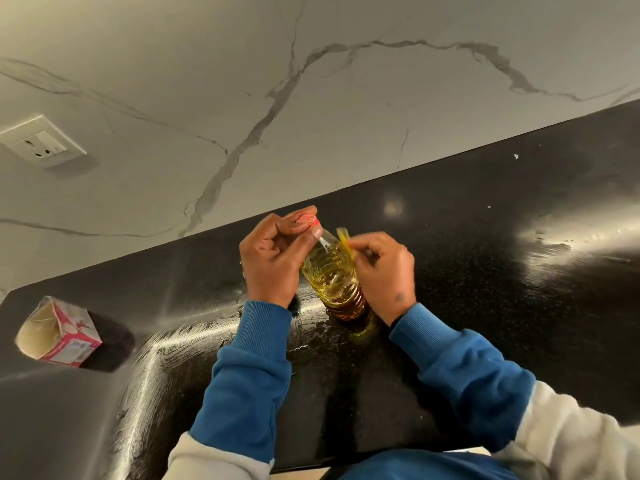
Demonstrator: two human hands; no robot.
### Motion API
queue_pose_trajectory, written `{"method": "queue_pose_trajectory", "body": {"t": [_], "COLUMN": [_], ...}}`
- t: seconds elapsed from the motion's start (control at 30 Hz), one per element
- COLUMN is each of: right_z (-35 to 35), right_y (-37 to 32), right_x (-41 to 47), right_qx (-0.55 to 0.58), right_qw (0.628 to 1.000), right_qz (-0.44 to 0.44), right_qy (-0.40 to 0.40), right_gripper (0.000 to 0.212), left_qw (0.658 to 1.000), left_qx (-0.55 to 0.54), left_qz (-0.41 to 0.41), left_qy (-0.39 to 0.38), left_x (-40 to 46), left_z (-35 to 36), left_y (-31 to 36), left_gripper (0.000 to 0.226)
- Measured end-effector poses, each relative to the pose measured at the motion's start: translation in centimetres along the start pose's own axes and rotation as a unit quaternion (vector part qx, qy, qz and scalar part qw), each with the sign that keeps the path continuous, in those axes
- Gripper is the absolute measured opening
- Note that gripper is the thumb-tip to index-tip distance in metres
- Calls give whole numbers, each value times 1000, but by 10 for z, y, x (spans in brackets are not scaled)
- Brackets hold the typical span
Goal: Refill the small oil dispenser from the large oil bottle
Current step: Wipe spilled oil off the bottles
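The oil bottle [333, 271] stands upright on the black desk [485, 271] between both hands — the left hand [273, 258] curls its fingers round the red cap [309, 221], likely to unscrew it, while the right hand [384, 271] steadies the body, pinching a yellow tab [345, 239].

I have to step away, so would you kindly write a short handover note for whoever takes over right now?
Left hand: fingers curled round the red cap of the oil bottle.
Right hand: grips the bottle's side and pinches a yellow strip near the neck.
The bottle stands on the black counter, holding yellow oil. An open pink carton lies far left. No second oil container is in view.
Done: nothing poured, as far as the frame shows; the cap is on.
Left: remove the cap, fetch the other container, pour, recap.
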State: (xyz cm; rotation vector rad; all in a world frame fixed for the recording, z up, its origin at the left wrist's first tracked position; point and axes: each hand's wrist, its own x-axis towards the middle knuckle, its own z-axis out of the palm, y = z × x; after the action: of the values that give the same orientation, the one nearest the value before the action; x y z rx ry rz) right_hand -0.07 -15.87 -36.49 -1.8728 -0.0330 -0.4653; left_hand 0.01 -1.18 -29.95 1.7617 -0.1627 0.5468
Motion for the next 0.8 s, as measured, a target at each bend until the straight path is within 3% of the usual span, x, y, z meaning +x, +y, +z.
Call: {"method": "queue_pose_trajectory", "body": {"t": [0.13,0.2,0.3,0.47,0.57,0.67,0.8], "right_z": [1,0,-5,-14,-9,-2,6], "right_y": [34,35,14,-42,-45,-6,46], "right_x": [-25,-29,-15,10,6,-6,-27], "right_qx": [-74,-71,-83,26,43,-2,-93], "right_qw": [974,965,976,998,996,1000,969], "right_qz": [182,217,163,-42,-82,-3,182], "right_qy": [-114,-131,-116,-30,-16,-10,-140], "right_gripper": [17,18,17,17,19,18,18], "left_qw": [1000,999,999,997,993,990,991], "left_qx": [-27,-33,-17,54,101,127,121], "left_qz": [-17,-19,-10,3,21,37,24], "left_qy": [-2,22,47,51,52,50,42], "left_x": [-5,-8,-8,-2,-1,-2,-6], "left_z": [5,7,8,7,5,4,8], "left_y": [1,1,-1,1,6,12,11], "left_gripper": [24,19,18,19,17,23,18]}}
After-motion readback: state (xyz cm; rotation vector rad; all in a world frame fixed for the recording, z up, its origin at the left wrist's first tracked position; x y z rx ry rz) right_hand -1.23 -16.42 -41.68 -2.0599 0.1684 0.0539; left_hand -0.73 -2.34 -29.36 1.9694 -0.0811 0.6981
